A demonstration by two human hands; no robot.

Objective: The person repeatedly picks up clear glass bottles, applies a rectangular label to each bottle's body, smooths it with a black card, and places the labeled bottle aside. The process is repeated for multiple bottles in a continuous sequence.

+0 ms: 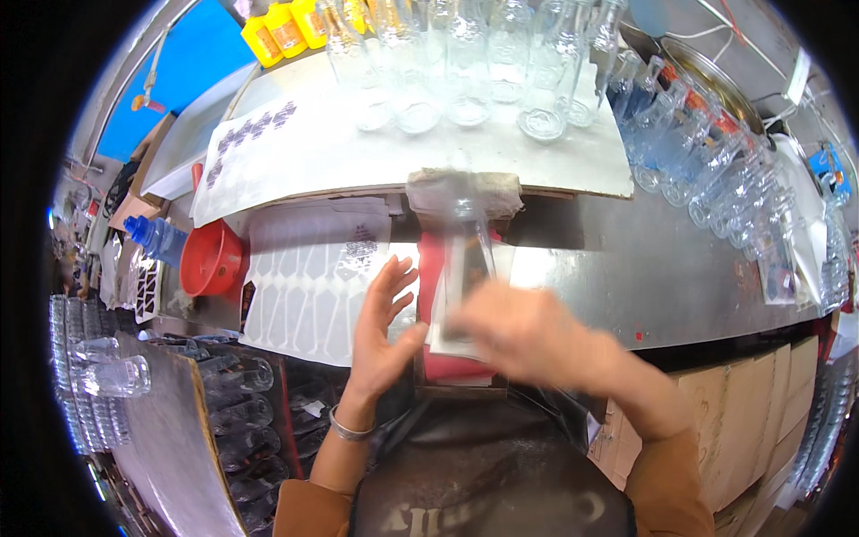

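My left hand (383, 327) is open, its thumb and fingers apart, just left of a red pad (430, 268) with white paper on it. My right hand (523, 336), smeared by motion, is closed over the pad's near right part. A blurred clear glass bottle (465, 215) seems to rise from its fingers, though its outline is hard to make out. Behind the pad lies a folded pale cloth (501, 190) at the white board's edge. Left of my left hand are white sheets (309, 300) with long pale bottle-like shapes and some dark print.
Clear glass bottles (467, 76) stand on a white board (313, 157) ahead, with more bottles (716, 170) at the right. Yellow containers (284, 29) are behind. A red plastic scoop (213, 261) sits left. Cardboard boxes (747, 403) are lower right; glassware (242, 416) fills the lower left.
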